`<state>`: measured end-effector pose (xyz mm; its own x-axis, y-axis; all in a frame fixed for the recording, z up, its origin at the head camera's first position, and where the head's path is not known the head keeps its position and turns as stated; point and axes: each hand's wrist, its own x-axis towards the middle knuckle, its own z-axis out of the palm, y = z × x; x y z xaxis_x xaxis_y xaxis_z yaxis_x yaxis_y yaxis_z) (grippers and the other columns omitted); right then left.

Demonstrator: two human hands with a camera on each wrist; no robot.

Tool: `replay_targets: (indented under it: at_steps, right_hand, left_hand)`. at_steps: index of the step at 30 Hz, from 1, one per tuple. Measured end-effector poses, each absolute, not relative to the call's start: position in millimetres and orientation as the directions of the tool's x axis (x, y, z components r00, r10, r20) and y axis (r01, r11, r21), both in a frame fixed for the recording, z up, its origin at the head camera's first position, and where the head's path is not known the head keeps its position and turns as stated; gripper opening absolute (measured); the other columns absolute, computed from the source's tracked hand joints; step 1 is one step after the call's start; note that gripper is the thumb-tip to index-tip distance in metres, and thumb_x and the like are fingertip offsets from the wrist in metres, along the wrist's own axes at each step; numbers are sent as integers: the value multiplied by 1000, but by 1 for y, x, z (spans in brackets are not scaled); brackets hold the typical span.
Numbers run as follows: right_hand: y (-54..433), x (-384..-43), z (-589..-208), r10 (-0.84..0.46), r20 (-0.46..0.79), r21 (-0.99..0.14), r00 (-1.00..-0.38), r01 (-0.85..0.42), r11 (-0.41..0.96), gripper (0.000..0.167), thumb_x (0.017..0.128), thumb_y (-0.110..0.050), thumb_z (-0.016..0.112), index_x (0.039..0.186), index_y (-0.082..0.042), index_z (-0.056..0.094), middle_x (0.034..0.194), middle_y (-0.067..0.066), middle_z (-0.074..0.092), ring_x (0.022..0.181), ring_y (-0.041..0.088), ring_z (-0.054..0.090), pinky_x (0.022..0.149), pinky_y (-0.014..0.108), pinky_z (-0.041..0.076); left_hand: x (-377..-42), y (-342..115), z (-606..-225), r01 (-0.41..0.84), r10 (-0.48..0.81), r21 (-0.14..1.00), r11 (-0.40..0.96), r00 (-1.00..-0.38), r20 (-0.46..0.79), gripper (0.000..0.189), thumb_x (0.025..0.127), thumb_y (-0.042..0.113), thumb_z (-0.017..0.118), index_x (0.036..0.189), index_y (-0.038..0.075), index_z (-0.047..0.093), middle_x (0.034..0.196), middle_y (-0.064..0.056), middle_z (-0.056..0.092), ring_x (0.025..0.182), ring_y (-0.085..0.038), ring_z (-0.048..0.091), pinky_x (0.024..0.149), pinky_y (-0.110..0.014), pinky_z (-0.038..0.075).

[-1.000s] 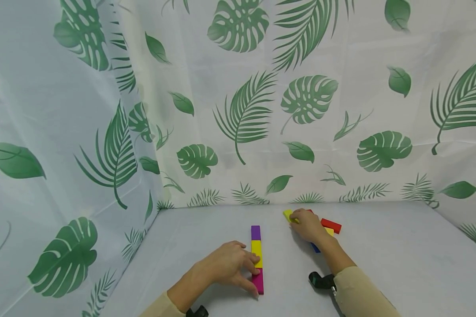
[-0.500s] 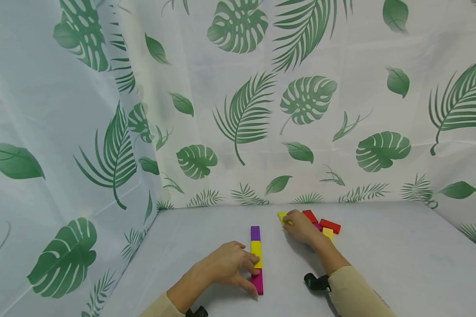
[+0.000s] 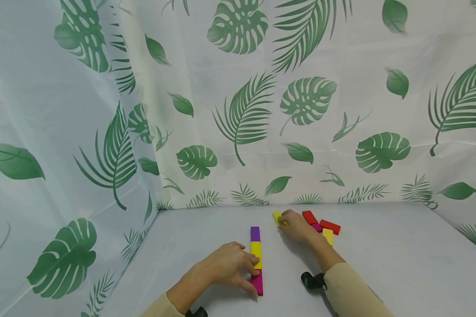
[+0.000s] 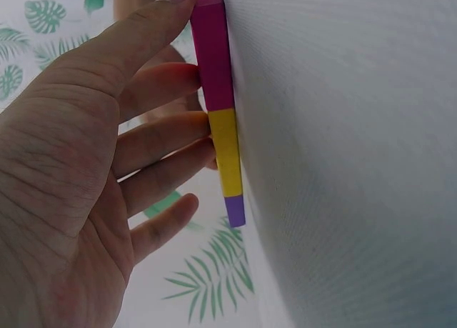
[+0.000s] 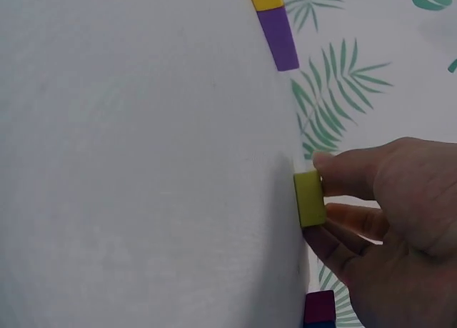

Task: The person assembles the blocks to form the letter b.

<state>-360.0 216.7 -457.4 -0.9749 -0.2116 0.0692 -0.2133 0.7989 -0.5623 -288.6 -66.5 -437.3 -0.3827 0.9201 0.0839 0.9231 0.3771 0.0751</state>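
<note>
A straight row of blocks runs away from me on the white tabletop: a magenta block nearest, a yellow block in the middle, a purple block at the far end. My left hand lies along its left side, fingers fairly straight, fingertips touching the magenta and yellow blocks, thumb by the magenta block's near end. Further back and to the right, my right hand pinches another yellow block between thumb and fingers, low over the table. Part of this block is hidden by the fingers in the head view.
To the right of my right hand lies a loose group: two red blocks, one a red block at the right, a magenta block and a pale yellow block. A leaf-printed curtain stands behind the table and at its left.
My right hand has moved left with the yellow block, away from the loose blocks, uncovering the red and magenta ones. The left hand and the row have stayed in place.
</note>
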Motion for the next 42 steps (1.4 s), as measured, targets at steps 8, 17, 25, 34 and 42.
replay_targets:
  at_steps: [8,17,25,34,42]
  right_hand:
    - [212,-368,-458,-261,71,-537,-963,-258,803,38,100,-13,69,135,2,67,145,28,55,134,45,53,113,60,45]
    - [206,-375,-462,-272,102,-542,-957,-283,791,39,100,-17,70,134,1,67,146,24,58,138,45,52,115,58,44]
    - [201,-379,-464,-290,110,-556,-951,-301,775,30,100,-15,69,126,1,71,145,25,58,136,45,54,114,58,45]
    - [199,-380,-463,-299,123,-583,-946,-313,749,37,101,-14,67,135,1,66,148,24,56,136,44,54,115,58,44]
    - [188,-379,-462,-247,130,-635,-960,-272,723,43,100,-15,69,138,5,63,147,25,56,128,40,57,112,56,48]
  left_hand:
    - [-288,-67,-437,920,918,77,384,-389,80,53,82,71,74,116,32,81,123,17,74,115,8,65,113,-37,48]
    - [-288,-66,-435,905,907,111,411,-418,49,53,82,71,74,117,32,81,127,15,73,117,7,64,114,-38,48]
    - [-288,-66,-435,905,907,113,411,-418,54,52,82,70,75,117,32,80,128,14,73,118,7,65,113,-39,49]
    - [-288,-67,-436,916,914,89,392,-399,78,53,82,71,75,116,31,81,125,15,74,115,7,65,112,-38,49]
    - [-288,-67,-438,915,913,91,392,-399,82,52,82,71,75,115,31,82,124,16,74,113,8,65,111,-37,50]
